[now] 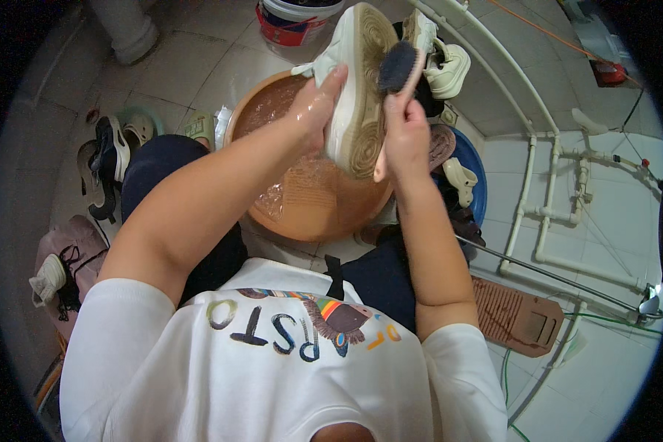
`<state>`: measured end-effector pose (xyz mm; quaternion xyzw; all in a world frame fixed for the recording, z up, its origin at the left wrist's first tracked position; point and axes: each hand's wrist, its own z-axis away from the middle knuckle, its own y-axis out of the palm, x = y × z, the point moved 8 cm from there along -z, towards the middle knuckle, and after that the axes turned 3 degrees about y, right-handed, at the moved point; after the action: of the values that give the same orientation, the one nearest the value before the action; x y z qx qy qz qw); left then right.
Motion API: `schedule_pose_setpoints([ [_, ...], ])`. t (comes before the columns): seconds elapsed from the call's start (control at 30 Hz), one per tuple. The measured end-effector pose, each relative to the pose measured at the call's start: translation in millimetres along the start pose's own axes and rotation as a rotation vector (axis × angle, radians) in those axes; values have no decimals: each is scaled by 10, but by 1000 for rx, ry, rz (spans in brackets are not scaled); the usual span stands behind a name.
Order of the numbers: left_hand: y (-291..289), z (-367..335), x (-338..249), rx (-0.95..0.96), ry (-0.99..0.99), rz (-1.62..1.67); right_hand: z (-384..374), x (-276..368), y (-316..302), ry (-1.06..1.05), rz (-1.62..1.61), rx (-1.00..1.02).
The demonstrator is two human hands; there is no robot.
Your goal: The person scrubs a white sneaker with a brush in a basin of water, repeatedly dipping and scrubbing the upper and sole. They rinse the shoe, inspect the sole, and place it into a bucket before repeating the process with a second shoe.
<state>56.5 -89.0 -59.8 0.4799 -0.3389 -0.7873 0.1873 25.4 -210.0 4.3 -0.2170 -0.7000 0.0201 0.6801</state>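
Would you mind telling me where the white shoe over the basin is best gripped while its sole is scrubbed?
Grip the white shoe by its upper, from the left, as the left hand does. It is held on edge with the sole facing right, where the right hand works the brush, above the brown basin.

Ridged rubber shoe sole (362, 88), glossy plastic basin (309, 214)

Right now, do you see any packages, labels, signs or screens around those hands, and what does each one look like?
Bucket: top centre on the tiled floor, behind the brown basin; round and white, with a red and blue label band.
Shirt print: on the person's white shirt, bottom centre; large multicoloured letters around a small picture.
No signs or screens show.
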Motion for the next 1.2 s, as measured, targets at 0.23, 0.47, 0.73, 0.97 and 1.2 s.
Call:
schedule_pose_setpoints([
  [0.23,236,-249,-167,249,26,181,-248,-516,-127,471,-635,159],
  [0.47,302,-155,-223,129,134,140,169,-314,417,699,-1187,423],
  [0.73,297,-44,-68,52,96,53,174,-202,393,350,-999,376],
  [0.97,218,35,-196,-42,164,-44,150,-382,313,614,-1050,250],
  [1.2,65,-28,-248,-174,41,-20,-187,-874,-33,395,-548,175],
])
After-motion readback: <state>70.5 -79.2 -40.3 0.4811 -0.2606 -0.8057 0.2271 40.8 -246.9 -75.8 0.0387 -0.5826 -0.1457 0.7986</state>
